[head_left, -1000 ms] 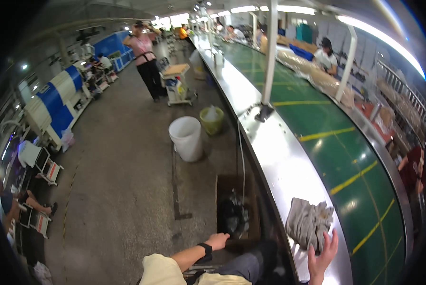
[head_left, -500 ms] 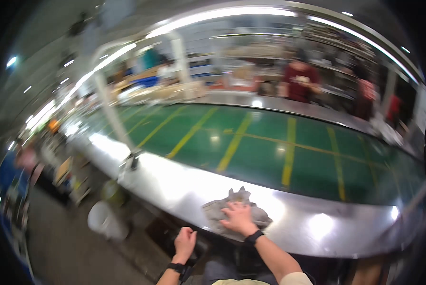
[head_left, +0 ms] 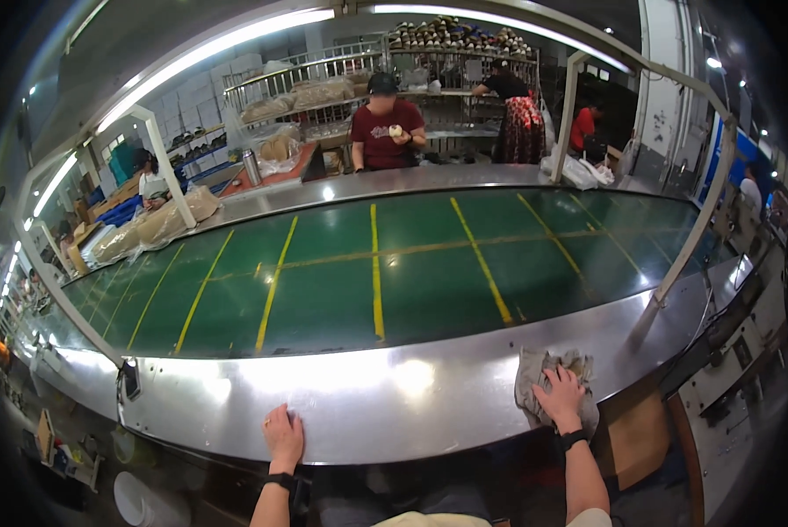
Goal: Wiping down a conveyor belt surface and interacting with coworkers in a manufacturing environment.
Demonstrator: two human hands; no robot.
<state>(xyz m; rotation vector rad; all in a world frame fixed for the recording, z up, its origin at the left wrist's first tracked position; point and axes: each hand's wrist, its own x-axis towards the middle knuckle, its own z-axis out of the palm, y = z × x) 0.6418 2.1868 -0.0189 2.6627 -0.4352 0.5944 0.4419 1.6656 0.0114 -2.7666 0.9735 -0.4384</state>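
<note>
My right hand [head_left: 562,395] presses down on a crumpled grey cloth [head_left: 529,387], its fingers spread and bent into the fabric. The cloth lies on the steel border [head_left: 464,400] of a long green conveyor table, toward the right. Part of the cloth is covered by my palm. Well to the left, my left hand [head_left: 283,436] rests at the front edge of the same steel border. It holds nothing, with the fingers slightly curled and the thumb apart.
Yellow lines cross the green belt [head_left: 323,290]. Upright frame posts [head_left: 679,255] rise from the border. Across the belt, a person in a dark red shirt [head_left: 388,132] holds a small pale item. A white bucket [head_left: 143,502] stands on the floor at lower left; a cardboard piece [head_left: 635,435] is at right.
My right hand and the cloth have moved to the right along the steel border. My left hand has come onto the border's front edge. The view has swung to the right.
</note>
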